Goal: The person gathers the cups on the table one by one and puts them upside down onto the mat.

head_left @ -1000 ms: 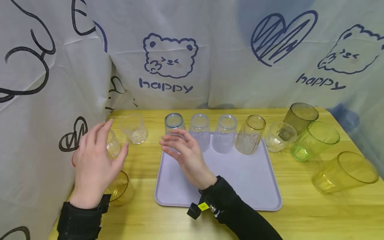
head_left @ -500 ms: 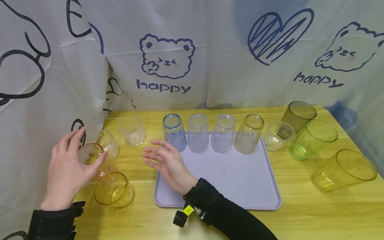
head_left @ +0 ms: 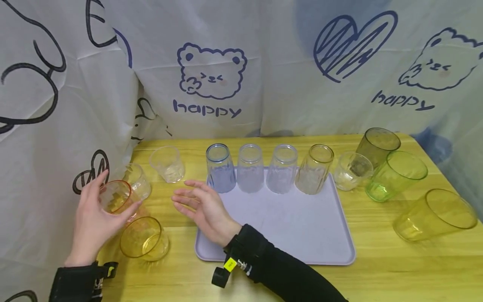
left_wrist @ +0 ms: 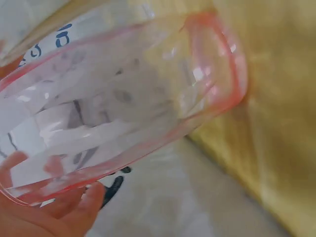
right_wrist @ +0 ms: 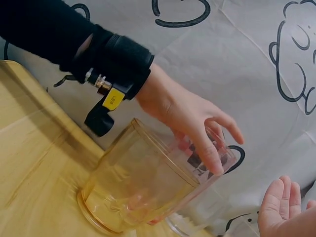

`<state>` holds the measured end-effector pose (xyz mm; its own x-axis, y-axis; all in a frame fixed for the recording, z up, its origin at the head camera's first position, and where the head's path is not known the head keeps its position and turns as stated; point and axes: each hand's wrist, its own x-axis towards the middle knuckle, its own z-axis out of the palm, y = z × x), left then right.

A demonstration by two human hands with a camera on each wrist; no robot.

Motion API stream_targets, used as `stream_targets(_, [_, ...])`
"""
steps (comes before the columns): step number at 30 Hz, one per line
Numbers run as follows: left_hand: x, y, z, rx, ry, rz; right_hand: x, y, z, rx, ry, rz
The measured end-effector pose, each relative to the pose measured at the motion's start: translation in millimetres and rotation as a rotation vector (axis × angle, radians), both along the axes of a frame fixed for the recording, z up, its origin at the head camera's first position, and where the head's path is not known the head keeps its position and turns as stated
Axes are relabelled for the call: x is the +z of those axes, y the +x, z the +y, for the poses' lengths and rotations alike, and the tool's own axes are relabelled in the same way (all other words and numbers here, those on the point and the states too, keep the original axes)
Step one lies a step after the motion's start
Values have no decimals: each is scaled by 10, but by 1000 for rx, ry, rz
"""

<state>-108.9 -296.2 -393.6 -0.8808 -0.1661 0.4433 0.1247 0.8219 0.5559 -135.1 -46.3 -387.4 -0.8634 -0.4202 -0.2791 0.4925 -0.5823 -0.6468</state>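
White cloth (head_left: 286, 75): hung beyond both hands, drawn with bears, a heart and the word "happy"; more of it hung to the outside of the left hand (head_left: 92, 216).
Yellow wood-grain table (head_left: 264, 281): spread beneath both hands.
Lilac tray (head_left: 294, 235): lay under the wrist of the right hand (head_left: 205, 212) and out to its right.
Black sleeve (head_left: 294, 272): covered the arm behind the right hand.
Left hand: thumb and fingers set wide and curved round the upper part of the pink glass (left_wrist: 128, 103), gripping it.
Right hand: fingers loosely extended past the tray's left edge, palm toward the left hand, holding nothing.
Yellow glass (head_left: 434, 218), green glass (head_left: 396, 178), grey glass (head_left: 371, 151): stood mouth up, well to the right of the right hand, with a smaller clear glass (head_left: 352, 172) beside them.
Pink glass: mouth up in the left hand's grip; whether its base touched the table, could not tell.
Amber glass (head_left: 145, 241): stood mouth up between the hands, on the near side of the pink glass.
Row of four glasses (head_left: 250, 174): stood narrow end up along the tray's far edge, beyond the right hand.
Two clear tumblers (head_left: 167, 165): stood beyond the left hand.
Yellow tag (head_left: 230, 264): sat on the right hand's wrist strap.
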Motion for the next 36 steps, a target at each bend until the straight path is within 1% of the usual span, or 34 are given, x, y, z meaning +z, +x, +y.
stream_targets(2, [-35,6,5,20,71,15,-3,-2,-14,3,-4,-13])
stream_targets(7, [-106,23,26,70,285,4,-21,-3,-52,1,-12,-28])
stream_targets(9, [-156,27,29,77,377,5,-31,-2,-67,6,-13,-32])
stream_targets(10, [-175,29,30,80,407,10,-35,-1,-74,7,-15,-35])
stream_targets(14, [-250,26,27,104,458,28,-58,3,-92,5,-8,-35])
stream_targets(16, [-276,19,29,130,452,19,-72,8,-100,-1,1,-30])
stream_targets(17, [-296,14,28,140,464,14,-80,8,-104,0,6,-28])
stream_targets(20, [-353,-5,33,167,532,-12,-104,10,-119,4,18,-30])
stream_targets(21, [-366,-14,38,165,579,-13,-111,10,-125,5,21,-31])
stream_targets(23, [-387,-30,55,151,703,0,-122,6,-126,10,23,-35])
stream_targets(27, [-391,-45,89,116,887,51,-133,6,-124,11,26,-37])
stream_targets(28, [-391,-43,94,114,898,57,-135,7,-124,12,26,-38])
stream_targets(31, [-387,-37,98,118,883,61,-132,10,-121,14,29,-33])
stream_targets(33, [-378,-30,90,149,790,39,-130,12,-118,14,31,-26])
stream_targets(36, [-338,-13,73,170,672,18,-132,15,-110,13,41,-7])
